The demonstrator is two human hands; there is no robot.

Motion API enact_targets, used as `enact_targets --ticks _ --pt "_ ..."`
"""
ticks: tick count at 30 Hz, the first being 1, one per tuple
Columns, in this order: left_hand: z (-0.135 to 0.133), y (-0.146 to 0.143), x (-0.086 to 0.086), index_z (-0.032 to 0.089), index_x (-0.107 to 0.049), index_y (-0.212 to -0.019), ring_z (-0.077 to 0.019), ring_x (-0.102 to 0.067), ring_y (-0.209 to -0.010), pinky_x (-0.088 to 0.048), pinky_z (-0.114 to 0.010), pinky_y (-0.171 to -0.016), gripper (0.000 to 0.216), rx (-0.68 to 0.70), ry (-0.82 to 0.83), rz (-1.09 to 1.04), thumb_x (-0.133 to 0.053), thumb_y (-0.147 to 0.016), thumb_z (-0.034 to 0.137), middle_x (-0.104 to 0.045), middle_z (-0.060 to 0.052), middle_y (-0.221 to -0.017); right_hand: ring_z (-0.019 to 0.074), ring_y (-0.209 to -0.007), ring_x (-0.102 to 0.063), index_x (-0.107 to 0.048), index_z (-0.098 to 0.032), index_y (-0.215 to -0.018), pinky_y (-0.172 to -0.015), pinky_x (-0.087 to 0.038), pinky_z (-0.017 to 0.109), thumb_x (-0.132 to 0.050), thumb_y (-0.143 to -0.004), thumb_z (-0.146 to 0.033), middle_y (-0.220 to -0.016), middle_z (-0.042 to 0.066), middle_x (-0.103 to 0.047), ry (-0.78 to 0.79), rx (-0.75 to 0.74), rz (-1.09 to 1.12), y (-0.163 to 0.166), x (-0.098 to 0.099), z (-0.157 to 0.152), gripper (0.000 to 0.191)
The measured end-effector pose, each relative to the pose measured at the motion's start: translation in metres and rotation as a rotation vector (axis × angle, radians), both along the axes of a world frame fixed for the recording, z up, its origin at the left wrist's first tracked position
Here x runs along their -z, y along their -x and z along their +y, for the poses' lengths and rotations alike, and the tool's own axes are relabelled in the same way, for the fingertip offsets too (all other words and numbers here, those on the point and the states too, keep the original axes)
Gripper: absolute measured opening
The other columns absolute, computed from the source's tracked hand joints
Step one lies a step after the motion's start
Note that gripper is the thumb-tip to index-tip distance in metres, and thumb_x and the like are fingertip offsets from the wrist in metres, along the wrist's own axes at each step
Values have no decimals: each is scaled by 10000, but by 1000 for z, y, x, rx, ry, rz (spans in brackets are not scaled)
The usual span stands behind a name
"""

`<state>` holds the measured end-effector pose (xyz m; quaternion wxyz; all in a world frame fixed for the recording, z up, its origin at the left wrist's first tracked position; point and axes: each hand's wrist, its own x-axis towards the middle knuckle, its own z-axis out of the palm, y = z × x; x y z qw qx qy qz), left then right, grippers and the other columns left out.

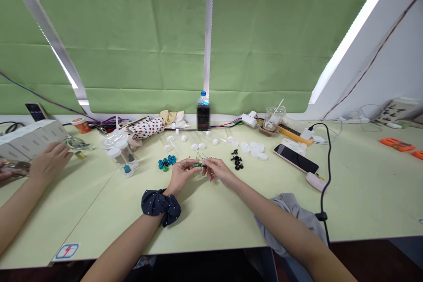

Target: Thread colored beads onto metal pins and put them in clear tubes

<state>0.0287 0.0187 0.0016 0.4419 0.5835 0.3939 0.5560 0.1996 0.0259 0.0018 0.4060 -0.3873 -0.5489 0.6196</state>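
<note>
My left hand (181, 175), with a dark dotted scrunchie (161, 205) around its wrist, pinches a small shiny green piece (198, 165). My right hand (220, 172) meets it fingertip to fingertip, closed on a small black piece (205, 166) at the green one's right end. Thin wire-like strands stick up around the fingertips; which hand holds them is unclear. Left of my hands sits a cluster of shiny blue balls (167, 161) and a green ball (165, 168). Several small black stemmed pieces (237, 161) lie just to the right.
White round caps (254, 149) and clear tubes are scattered behind my hands. A bottle (203, 114) stands against the back. To the right are a phone (295, 158), a plastic cup (274, 116) and a black cable (325, 185). A co-worker's hands (49, 158) handle items beside white boxes (29, 139).
</note>
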Motion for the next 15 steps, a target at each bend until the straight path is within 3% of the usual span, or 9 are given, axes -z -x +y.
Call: enact_targets --ticks 15 --pt "4 2 4 148 -703 -825 -128 -541 -584 -438 -278 -584 249 -16 2 -8 -770 -614 262 -659 -26 -688 61 -386 -481 -571 -136 -733 -354 -331 173 -541 -771 -581 -643 26 -635 -9 -57 -27 1 -4 -3 447"
